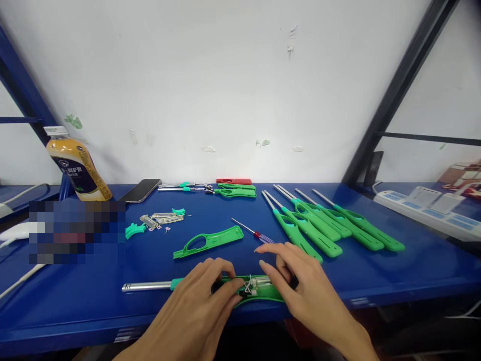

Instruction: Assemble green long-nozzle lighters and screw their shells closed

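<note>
An opened green lighter shell [263,293] lies along the table's front edge, its silver barrel [146,286] pointing left. Inside it show a clear fuel tank [262,281] and small metal and black parts. My left hand [203,296] is closed over the shell's middle, thumb and index finger pinched at the small black part. Over the shell's right end, my right hand [296,281] has its thumb and index finger apart, with nothing visible between them. Behind the hands rests a loose green half shell [221,238], inner side up. A screwdriver [263,237] lies to its right.
Several assembled green lighters [361,225] lie at right. Teal triggers [135,230], clear tanks [167,217] and screws are at left, near a phone [141,191] and a bottle [78,165]. Barrels and shells [236,190] line the back. A power strip [428,210] sits far right.
</note>
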Motion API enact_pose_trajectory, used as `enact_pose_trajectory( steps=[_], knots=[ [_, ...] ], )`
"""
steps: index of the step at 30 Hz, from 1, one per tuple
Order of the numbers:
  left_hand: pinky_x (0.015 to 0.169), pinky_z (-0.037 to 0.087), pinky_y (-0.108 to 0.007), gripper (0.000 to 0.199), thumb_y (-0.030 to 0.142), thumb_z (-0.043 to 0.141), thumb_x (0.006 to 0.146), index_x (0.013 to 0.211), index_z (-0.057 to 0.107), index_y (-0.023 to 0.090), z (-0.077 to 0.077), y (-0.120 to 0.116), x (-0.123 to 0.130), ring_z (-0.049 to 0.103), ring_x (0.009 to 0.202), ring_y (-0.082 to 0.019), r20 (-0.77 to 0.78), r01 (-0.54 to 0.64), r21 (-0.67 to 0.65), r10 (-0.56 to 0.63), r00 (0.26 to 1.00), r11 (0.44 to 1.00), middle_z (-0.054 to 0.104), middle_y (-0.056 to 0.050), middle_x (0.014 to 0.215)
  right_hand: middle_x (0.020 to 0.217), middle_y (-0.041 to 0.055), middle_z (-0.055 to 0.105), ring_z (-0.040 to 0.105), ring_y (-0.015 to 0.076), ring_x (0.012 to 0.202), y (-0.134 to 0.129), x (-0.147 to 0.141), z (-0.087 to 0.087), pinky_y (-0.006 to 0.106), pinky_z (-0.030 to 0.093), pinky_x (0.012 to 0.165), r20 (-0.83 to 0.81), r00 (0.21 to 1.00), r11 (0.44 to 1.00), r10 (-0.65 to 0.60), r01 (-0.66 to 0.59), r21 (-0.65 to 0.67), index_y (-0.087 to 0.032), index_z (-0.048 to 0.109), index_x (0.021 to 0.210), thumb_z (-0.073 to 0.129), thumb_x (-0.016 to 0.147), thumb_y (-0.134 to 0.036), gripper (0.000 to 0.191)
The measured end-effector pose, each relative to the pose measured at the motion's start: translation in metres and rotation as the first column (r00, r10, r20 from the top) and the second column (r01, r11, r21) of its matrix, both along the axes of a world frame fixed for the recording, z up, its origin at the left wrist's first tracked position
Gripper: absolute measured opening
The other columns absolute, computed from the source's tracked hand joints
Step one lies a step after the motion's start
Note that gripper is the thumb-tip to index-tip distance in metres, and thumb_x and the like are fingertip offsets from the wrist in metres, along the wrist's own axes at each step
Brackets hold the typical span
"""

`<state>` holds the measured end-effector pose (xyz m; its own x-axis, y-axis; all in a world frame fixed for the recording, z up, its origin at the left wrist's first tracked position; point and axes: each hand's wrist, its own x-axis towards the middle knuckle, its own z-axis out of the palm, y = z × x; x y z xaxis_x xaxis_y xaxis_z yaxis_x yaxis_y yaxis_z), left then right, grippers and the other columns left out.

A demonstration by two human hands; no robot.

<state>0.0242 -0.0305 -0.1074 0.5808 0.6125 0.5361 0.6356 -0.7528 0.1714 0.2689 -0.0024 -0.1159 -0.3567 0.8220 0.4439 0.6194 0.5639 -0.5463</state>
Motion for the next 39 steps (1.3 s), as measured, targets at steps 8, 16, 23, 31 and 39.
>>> enact_pose_trajectory(
  steps=[8, 16, 23, 31, 39],
  knots=[
    [0.088, 0.060, -0.039, 0.028, 0.007, 0.047, 0.105, 0.124, 0.062, 0.023, 0.0004, 0.0026, -0.0027, 0.066, 0.097, -0.024, -0.029, 0.026, -0.062, -0.028, 0.999, 0.998, 0.068, -0.007, 0.115, 0.074, -0.0052, 0.052, 0.056, 0.0194, 0.075, 0.0001, -0.0036, 0.0063, 0.036, 0.047, 0.084, 0.120, 0.993, 0.996, 0.023, -0.012, -0.090, -0.035, 0.065, 0.128, 0.054, 0.111, -0.034, 0.020],
    [0.091, 0.059, -0.042, 0.032, 0.008, 0.047, 0.106, 0.130, 0.060, 0.024, -0.0007, 0.0034, -0.0042, 0.066, 0.102, -0.026, -0.051, 0.021, -0.092, -0.026, 0.998, 0.996, 0.068, -0.007, 0.119, 0.078, -0.0050, 0.056, 0.060, 0.0205, 0.078, 0.0027, -0.0027, 0.0053, 0.033, 0.046, 0.078, 0.132, 0.990, 0.991, 0.054, -0.038, -0.125, -0.041, 0.064, 0.127, 0.055, 0.110, -0.035, 0.020],
    [0.088, 0.057, -0.039, 0.038, 0.004, 0.042, 0.106, 0.133, 0.059, 0.025, 0.0049, 0.0041, -0.0045, 0.063, 0.100, -0.024, -0.108, 0.082, -0.125, -0.095, 0.990, 0.989, 0.066, -0.007, 0.116, 0.080, -0.0045, 0.059, 0.063, 0.0204, 0.082, 0.0036, -0.0033, 0.0039, 0.035, 0.048, 0.086, 0.108, 0.992, 0.991, 0.066, -0.053, -0.121, -0.039, 0.065, 0.127, 0.054, 0.111, -0.035, 0.020],
    [0.096, 0.054, -0.039, 0.036, 0.005, 0.042, 0.108, 0.131, 0.059, 0.027, 0.0026, 0.0045, -0.0069, 0.062, 0.104, -0.022, -0.086, 0.084, -0.187, -0.101, 0.991, 0.979, 0.063, -0.006, 0.118, 0.098, -0.0034, 0.071, 0.067, 0.0223, 0.097, 0.0031, -0.0024, 0.0046, 0.041, 0.048, 0.103, 0.097, 0.992, 0.989, 0.079, -0.066, -0.135, -0.040, 0.065, 0.126, 0.052, 0.111, -0.037, 0.020],
    [0.088, 0.058, -0.040, 0.037, 0.006, 0.043, 0.105, 0.131, 0.061, 0.024, 0.0064, 0.0029, -0.0057, 0.063, 0.098, -0.025, -0.116, 0.049, -0.113, -0.062, 0.991, 0.992, 0.063, -0.009, 0.114, 0.129, -0.0064, 0.075, 0.067, 0.0213, 0.124, -0.0016, -0.0014, 0.0072, 0.044, 0.036, 0.123, 0.048, 0.991, 0.978, 0.125, -0.114, -0.173, -0.040, 0.064, 0.129, 0.048, 0.114, -0.037, 0.022]
  ],
)
